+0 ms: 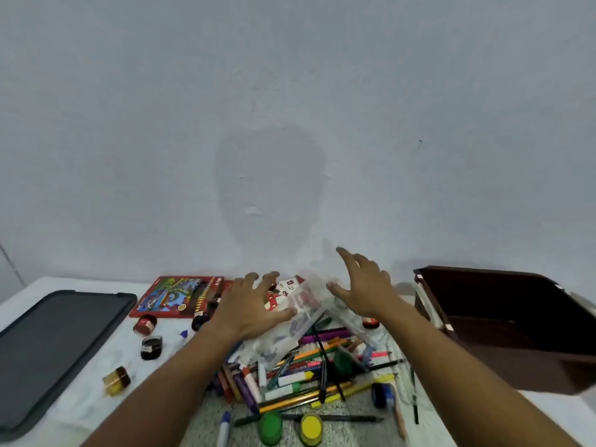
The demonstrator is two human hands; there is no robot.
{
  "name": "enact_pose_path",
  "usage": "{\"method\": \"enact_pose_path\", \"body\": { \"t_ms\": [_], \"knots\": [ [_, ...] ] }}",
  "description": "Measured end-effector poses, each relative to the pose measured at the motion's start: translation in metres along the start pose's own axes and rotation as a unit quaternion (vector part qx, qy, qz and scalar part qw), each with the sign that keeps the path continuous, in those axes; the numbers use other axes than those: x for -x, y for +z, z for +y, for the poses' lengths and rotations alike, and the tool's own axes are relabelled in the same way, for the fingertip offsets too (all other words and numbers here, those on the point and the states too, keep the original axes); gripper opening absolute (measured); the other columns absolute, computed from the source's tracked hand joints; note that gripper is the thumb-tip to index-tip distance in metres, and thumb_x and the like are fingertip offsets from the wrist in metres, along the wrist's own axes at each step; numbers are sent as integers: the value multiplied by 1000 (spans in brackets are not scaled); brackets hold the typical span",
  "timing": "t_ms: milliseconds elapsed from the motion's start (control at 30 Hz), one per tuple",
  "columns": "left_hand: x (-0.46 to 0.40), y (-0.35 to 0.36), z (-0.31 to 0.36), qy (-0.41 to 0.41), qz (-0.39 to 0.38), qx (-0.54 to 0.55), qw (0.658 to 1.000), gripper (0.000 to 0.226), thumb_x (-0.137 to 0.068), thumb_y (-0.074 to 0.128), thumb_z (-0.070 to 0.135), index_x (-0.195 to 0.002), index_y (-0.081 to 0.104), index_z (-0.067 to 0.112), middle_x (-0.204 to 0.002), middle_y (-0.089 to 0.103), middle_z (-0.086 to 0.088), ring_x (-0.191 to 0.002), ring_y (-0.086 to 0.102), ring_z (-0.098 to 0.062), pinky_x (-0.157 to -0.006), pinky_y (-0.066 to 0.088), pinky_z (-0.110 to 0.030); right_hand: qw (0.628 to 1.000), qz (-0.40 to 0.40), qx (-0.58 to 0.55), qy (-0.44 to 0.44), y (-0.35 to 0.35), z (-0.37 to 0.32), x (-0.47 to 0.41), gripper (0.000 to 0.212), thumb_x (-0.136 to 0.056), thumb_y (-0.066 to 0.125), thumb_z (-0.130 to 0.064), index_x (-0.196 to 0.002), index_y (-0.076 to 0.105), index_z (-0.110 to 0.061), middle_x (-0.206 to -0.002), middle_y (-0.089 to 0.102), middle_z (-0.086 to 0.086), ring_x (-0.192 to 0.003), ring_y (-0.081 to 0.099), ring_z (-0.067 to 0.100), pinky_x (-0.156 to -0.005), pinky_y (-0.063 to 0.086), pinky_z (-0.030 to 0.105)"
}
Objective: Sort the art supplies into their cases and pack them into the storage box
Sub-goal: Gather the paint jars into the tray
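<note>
Clear case: a transparent plastic case (301, 312) lies tilted on the far part of the pile, at the table's middle; blurred red and grey shapes show through it, what they are cannot be told.
Left hand: the left hand (250, 306) lies over the case's left end, fingers spread and fairly straight, thumb at the case's edge; whether it presses or only touches cannot be told.
Right hand: the right hand (366, 287) hovers just right of the case's far end, fingers straight and spread, grasping nothing.
Pile: pencils, markers and crayons (309, 372) lie crossed in a heap near the person, under and around the case.
Paint pots: a green-lidded pot (270, 427) and a yellow-lidded pot (311, 426) stand side by side at the near edge; a blue pot (382, 394) lies right of the heap; dark and red pots (145, 324) and an amber jar (116, 380) sit apart on the left.
Crayon box: a red illustrated box (179, 296) lies flat at the far left of the hands.
Storage box: a dark brown box (503, 321) stands open on the right, well apart from the heap; nothing is visible inside.
Lid: a dark grey flat lid (54, 346) lies on the far left of the white table (80, 411).
</note>
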State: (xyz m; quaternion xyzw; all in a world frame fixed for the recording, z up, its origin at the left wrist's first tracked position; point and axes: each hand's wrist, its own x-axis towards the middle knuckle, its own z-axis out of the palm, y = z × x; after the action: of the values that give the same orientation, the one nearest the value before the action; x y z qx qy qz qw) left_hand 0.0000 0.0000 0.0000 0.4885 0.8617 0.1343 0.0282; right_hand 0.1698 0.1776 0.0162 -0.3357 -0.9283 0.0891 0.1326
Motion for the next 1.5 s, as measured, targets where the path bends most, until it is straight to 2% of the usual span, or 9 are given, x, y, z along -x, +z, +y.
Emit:
{"method": "enact_pose_path", "body": {
  "t_ms": [133, 567, 733, 800, 967, 1133, 1267, 1367, 1500],
  "knots": [
    [13, 36, -9, 26, -110, 3, 994, 103, -68, 55, 82, -151, 18, 35, -159, 19, -4, -142, 23, -32, -114, 27, -48, 997, -53, 58, 2, 39, 11, 18, 70, -92, 46, -54, -149, 14, -29, -150, 29, 9, -137, 27, 29, -110, 26, 52],
    [12, 55, -14, 17, -76, 21, 997, 99, -72, 71, 54, -151, 20, 25, -148, 38, -9, -130, 36, -32, -107, 35, -44, 998, -59, 19, 11, 63, 29, 26, 58, -92, 50, -42, -143, 28, -23, -140, 39, 11, -127, 38, 30, -104, 36, 43],
    [20, 46, -22, 10, -28, 90, 996, 102, -59, 62, 59, -148, 26, 26, -133, 48, -9, -119, 39, -28, -100, 38, -43, 999, -33, 4, 32, 57, 29, 28, 70, -91, 53, -47, -148, 18, -25, -151, 28, 6, -141, 23, 26, -114, 11, 55],
    [27, 40, -30, 30, 5, 126, 992, 102, -56, 59, 60, -146, 31, 23, -132, 50, -8, -118, 40, -25, -98, 40, -43, 1000, -7, -14, 17, 49, 31, 31, 80, -88, 58, -49, -151, 12, -26, -155, 21, 6, -143, 17, 24, -115, 9, 55],
    [46, 27, -41, 58, 39, 204, 976, 93, -61, 75, 44, -142, 35, 25, -134, 44, -4, -123, 38, -20, -100, 40, -43, 997, -11, -62, -45, 35, 34, 45, 95, -82, 71, -37, -152, 8, -27, -158, 14, 8, -143, 16, 27, -116, 21, 46],
    [72, 13, -43, 132, 32, 191, 972, 94, -57, 72, 52, -140, 38, 23, -134, 47, -1, -119, 43, -14, -95, 39, -29, 983, 4, -152, -101, 16, 33, 65, 100, -78, 78, -30, -151, 10, -30, -157, 18, 3, -140, 27, 20, -112, 33, 39],
    [92, 14, -42, 159, 7, 250, 955, 89, -56, 78, 46, -135, 42, 28, -133, 50, 4, -120, 49, -11, -98, 42, -21, 979, -69, -153, -118, 11, 39, 96, 91, -76, 79, -31, -148, 24, -33, -150, 29, -2, -118, 50, 20, -91, 51, 30],
    [109, 20, -45, 181, -10, 274, 944, 86, -59, 82, 40, -135, 44, 29, -134, 49, 13, -124, 49, -5, -96, 47, -18, 971, -93, -201, -94, 17, 46, 125, 98, -69, 82, -35, -148, 24, -34, -143, 32, -6, -116, 47, 12, -94, 48, 28],
    [135, 34, -48, 176, 9, 330, 927, 93, -60, 85, 39, -139, 41, 22, -135, 50, 10, -122, 53, -9, -97, 48, -22, 954, -103, -266, -87, 22, 53, 166, 85, -63, 85, -40, -134, 40, -33, -133, 37, -16, -117, 44, -4, -89, 37, 7]
  ]
}}
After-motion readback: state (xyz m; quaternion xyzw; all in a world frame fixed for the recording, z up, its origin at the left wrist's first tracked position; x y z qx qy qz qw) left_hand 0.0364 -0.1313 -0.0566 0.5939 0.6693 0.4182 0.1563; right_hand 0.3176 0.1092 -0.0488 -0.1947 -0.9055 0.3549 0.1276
